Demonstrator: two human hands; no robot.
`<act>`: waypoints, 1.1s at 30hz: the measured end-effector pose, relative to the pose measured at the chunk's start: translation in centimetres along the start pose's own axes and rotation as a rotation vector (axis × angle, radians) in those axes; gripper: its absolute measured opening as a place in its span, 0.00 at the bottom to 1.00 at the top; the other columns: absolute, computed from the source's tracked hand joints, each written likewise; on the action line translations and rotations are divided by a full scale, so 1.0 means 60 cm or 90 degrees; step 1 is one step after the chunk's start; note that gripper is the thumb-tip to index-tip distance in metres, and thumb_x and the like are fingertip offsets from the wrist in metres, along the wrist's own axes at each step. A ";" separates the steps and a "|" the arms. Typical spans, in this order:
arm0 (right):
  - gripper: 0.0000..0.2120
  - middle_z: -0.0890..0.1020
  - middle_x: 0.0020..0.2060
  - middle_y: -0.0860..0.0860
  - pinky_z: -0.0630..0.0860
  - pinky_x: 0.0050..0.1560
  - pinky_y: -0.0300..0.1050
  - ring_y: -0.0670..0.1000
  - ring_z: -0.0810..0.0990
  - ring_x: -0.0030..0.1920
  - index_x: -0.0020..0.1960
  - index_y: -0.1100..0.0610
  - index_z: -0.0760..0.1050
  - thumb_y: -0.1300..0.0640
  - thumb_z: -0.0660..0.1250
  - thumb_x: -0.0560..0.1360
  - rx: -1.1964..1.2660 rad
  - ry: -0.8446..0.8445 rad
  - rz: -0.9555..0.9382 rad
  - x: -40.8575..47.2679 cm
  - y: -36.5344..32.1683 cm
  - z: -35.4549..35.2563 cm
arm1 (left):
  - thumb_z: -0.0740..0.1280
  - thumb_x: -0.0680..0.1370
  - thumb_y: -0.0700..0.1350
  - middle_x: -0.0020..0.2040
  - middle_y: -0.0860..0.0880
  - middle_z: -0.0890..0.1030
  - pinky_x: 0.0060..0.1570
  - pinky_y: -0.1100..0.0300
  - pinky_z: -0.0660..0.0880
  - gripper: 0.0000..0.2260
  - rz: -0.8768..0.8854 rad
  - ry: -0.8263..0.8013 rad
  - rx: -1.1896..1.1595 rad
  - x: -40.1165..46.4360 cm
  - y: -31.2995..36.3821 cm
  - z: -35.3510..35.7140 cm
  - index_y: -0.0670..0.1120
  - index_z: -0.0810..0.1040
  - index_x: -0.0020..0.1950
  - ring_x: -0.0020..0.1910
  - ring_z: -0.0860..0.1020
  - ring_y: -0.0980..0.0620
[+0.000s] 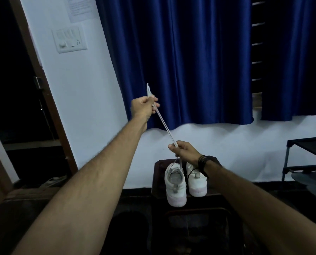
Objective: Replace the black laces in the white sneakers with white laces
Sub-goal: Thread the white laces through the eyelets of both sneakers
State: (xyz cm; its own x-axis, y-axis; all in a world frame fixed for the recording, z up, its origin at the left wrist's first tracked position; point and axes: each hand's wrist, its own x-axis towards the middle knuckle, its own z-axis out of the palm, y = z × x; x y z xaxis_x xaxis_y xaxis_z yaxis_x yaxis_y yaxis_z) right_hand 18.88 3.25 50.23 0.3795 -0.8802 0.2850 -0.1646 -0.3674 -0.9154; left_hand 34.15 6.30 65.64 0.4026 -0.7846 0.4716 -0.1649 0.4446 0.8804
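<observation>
While both hands are clamped on the white lace [164,124], the step in hand looks like evening out the two ends on the near sneaker [175,186] after threading, so mid-task rather than start or finish.

Left hand [144,107]: raised high and out, fingers curled round both strands, lace tips [148,89] sticking up past the fist.
Right hand [184,149]: lower, just above the shoes, pinching the same two strands where they come up from the shoe. Hands well apart, lace taut and straight between them.

Below the right hand the strands split and run down into the near sneaker's top eyelets. How many eyelet rows are laced I can't tell, as the view is from the heel side.

Far sneaker [196,181]: just beside the first, touching or nearly so. A black strand [192,172] lies across it, but it may belong to the black cords on the right wrist; can't separate them.

Both sneakers are white with a faint pink sole edge, heels toward the camera, standing on a dark stool [158,173] below the blue curtain [181,61].

Next move, my read: match tip lengths, keep tension while drawing slack through, then tie or tuck. If black is still in the far shoe, strip it and repeat.
</observation>
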 end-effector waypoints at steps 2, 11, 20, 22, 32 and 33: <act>0.12 0.74 0.38 0.47 0.73 0.46 0.37 0.45 0.73 0.41 0.43 0.54 0.76 0.51 0.62 0.82 0.001 0.014 -0.003 -0.001 0.013 -0.010 | 0.66 0.82 0.43 0.34 0.46 0.82 0.30 0.67 0.74 0.10 -0.019 0.049 -0.001 0.006 -0.017 -0.022 0.41 0.82 0.44 0.25 0.75 0.59; 0.14 0.77 0.39 0.49 0.71 0.53 0.45 0.48 0.75 0.44 0.42 0.53 0.74 0.52 0.56 0.84 0.161 0.065 0.024 0.020 -0.013 -0.023 | 0.69 0.78 0.36 0.35 0.42 0.82 0.23 0.63 0.71 0.04 -0.285 0.151 0.030 -0.036 -0.178 -0.071 0.35 0.81 0.48 0.25 0.74 0.52; 0.11 0.86 0.49 0.51 0.72 0.61 0.46 0.47 0.81 0.55 0.54 0.62 0.76 0.56 0.60 0.81 0.193 0.063 0.042 0.055 -0.038 -0.010 | 0.67 0.75 0.37 0.34 0.45 0.82 0.25 0.65 0.62 0.04 -0.474 -0.109 0.155 -0.142 -0.267 0.001 0.41 0.82 0.45 0.24 0.69 0.54; 0.07 0.86 0.48 0.55 0.74 0.61 0.46 0.52 0.84 0.54 0.50 0.61 0.73 0.58 0.59 0.80 0.220 0.045 0.050 0.053 -0.045 -0.001 | 0.71 0.72 0.41 0.47 0.42 0.84 0.34 0.61 0.71 0.11 -0.478 -0.073 0.218 -0.151 -0.267 0.007 0.41 0.80 0.53 0.37 0.78 0.50; 0.12 0.81 0.33 0.50 0.76 0.34 0.43 0.51 0.78 0.32 0.38 0.56 0.70 0.59 0.63 0.80 0.103 0.049 0.033 0.064 -0.067 0.010 | 0.52 0.85 0.58 0.53 0.47 0.85 0.60 0.51 0.76 0.23 -0.336 -0.223 -0.097 -0.119 -0.236 0.039 0.46 0.82 0.58 0.57 0.81 0.47; 0.12 0.81 0.34 0.50 0.75 0.34 0.42 0.50 0.77 0.32 0.38 0.56 0.70 0.58 0.63 0.80 0.099 0.048 0.036 0.064 -0.066 0.009 | 0.51 0.84 0.59 0.49 0.46 0.86 0.58 0.49 0.77 0.25 -0.352 -0.245 -0.113 -0.121 -0.249 0.044 0.45 0.83 0.56 0.53 0.82 0.45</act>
State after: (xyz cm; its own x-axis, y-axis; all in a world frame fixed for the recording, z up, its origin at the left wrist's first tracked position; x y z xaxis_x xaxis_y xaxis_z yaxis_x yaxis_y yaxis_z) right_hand 21.49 1.50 54.78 0.3036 -0.9203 0.2466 -0.0394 -0.2707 -0.9619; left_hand 31.33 4.23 49.17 0.0317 -0.9990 -0.0305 0.1345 -0.0259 0.9906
